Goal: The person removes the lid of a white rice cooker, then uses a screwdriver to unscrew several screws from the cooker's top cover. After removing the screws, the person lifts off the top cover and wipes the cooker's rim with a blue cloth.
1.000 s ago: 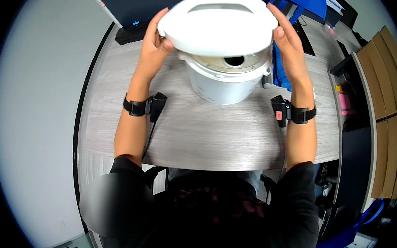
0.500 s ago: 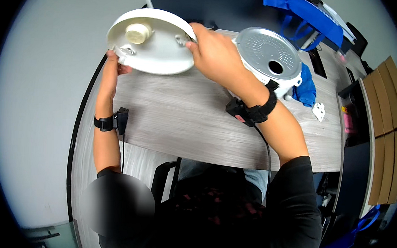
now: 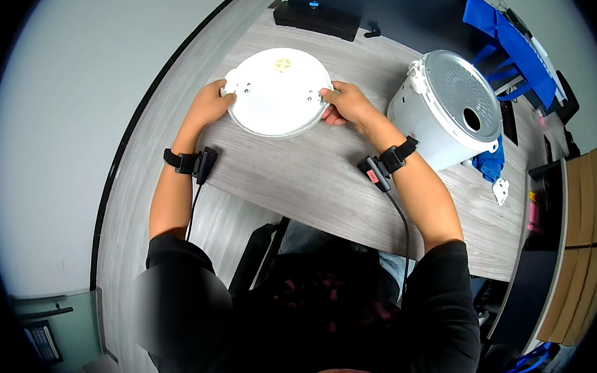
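A round white cover point(image 3: 276, 99) is held by its two side edges over the left part of the table, its broad face upward. That face has a yellowish round mark at the far side and small screw holes near both edges. My left hand point(image 3: 211, 104) is closed on its left edge, thumb on top. On the opposite edge my right hand point(image 3: 349, 105) grips it, thumb above and fingers under the rim. Right of my right hand stands a white appliance body like a rice cooker point(image 3: 410, 118), topped by a grey perforated plate point(image 3: 462, 87) with a dark round hole.
A black case point(image 3: 317, 20) lies at the back of the wooden table point(image 3: 292, 176). Beside the appliance body are a blue cloth point(image 3: 491, 164) and a small white bracket point(image 3: 500, 191). A blue bag point(image 3: 511, 49) is at the back right, brown cardboard point(image 3: 584, 201) at far right.
The cover has turned from showing its hollow inside to showing its flatter face, and has come lower and nearer. Both hands still hold it. My view has shifted, bringing the black case into sight.
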A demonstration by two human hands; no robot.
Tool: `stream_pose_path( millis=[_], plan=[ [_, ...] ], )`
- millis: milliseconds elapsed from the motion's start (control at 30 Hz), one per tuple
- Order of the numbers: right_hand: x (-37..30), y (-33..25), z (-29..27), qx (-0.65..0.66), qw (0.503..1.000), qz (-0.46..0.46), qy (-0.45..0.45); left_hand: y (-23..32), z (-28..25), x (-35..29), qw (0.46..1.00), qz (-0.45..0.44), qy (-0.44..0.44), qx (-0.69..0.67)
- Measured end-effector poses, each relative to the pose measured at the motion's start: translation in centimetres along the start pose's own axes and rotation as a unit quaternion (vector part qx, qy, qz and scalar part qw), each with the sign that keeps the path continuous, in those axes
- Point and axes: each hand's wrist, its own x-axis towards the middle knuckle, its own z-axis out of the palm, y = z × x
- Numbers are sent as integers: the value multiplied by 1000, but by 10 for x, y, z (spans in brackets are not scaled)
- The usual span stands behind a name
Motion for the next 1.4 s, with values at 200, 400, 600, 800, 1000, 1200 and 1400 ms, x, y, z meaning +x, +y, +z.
stream_pose_path(
  millis=[200, 400, 600, 800, 1000, 1200, 1400],
  plan=[
    [17, 21, 3, 6, 1000, 4, -1, -19, 12, 14, 998, 21, 20, 54],
    [24, 24, 7, 51, 999, -9, -3, -55, 22, 26, 999, 5, 40, -16],
    [-14, 39, -6, 2, 997, -73, 13, 5, 4, 5, 988, -11, 68, 138],
    [-104, 97, -52, -79, 978, -188, 49, 91, 22, -27, 985, 170, 11, 13],
    [-192, 142, -123, -38, 985, -66, 157, 214, 107, -81, 890, 357, -264, -107],
    [-224, 154, -178, -195, 874, -43, 444, 290, 190, -108, 844, 414, -341, -17],
    [-190, 172, -208, -325, 822, 32, 467, 309, 236, -110, 841, 431, -324, 26]
  ],
)
